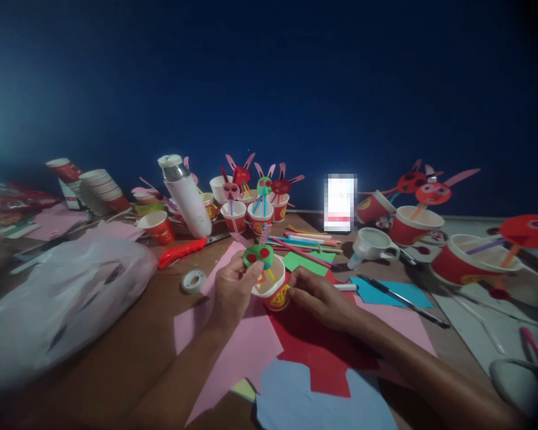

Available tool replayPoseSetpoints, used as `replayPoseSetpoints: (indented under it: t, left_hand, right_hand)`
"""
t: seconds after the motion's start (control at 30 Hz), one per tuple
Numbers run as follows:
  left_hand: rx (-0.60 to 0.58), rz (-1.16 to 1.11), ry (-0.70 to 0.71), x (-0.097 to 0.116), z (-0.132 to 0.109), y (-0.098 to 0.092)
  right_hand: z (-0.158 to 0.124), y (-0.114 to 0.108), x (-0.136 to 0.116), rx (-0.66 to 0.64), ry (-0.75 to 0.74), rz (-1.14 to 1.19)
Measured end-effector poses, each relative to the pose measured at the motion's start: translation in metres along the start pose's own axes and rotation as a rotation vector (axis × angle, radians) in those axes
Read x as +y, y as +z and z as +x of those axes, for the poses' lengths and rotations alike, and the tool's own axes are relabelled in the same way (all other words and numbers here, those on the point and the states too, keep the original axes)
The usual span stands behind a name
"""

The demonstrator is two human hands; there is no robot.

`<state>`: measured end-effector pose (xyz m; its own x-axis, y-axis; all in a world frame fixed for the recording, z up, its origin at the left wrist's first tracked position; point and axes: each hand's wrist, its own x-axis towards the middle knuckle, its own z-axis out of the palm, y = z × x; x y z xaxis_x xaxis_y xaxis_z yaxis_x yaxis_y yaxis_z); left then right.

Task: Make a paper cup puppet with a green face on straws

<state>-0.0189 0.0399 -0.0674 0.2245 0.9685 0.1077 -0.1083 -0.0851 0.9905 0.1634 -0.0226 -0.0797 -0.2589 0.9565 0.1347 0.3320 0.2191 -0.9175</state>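
A small red paper cup stands on pink and red paper sheets in front of me. A green paper face with red eyes sits on a straw above the cup. My left hand is closed, pinching the green face and touching the cup's left rim. My right hand is closed around the cup's right side, holding it on the table.
Finished cups with paper faces stand behind, more at the right. A white flask, red cutter, tape roll, straws, a white mug, a plastic bag and stacked cups surround them.
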Motion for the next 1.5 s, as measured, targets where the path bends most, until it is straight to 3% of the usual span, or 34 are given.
replayPoseSetpoints:
  t: [0.43, 0.8, 1.03, 1.3, 1.4, 1.5]
  left_hand:
    - [0.005, 0.069, 0.005, 0.002, 0.002, -0.001]
    - [-0.081, 0.036, 0.044, 0.000, 0.002, -0.002]
    - [-0.128, -0.119, 0.079, 0.007, 0.000, 0.002]
    - [0.011, -0.123, 0.047, -0.003, 0.004, -0.009]
    - [-0.040, -0.126, 0.014, -0.003, 0.003, -0.008]
    - [-0.174, -0.214, -0.035, 0.001, -0.001, -0.002]
  right_hand:
    - [0.002, 0.006, 0.007, 0.069, 0.041, 0.093]
    - [0.002, 0.007, 0.011, 0.079, 0.048, 0.132]
    - [0.002, 0.007, 0.011, 0.097, 0.054, 0.158]
    - [0.005, 0.002, 0.012, 0.150, 0.061, 0.472]
    - [0.006, -0.002, 0.013, 0.188, 0.052, 0.500]
    - [0.006, -0.004, 0.013, 0.201, 0.037, 0.529]
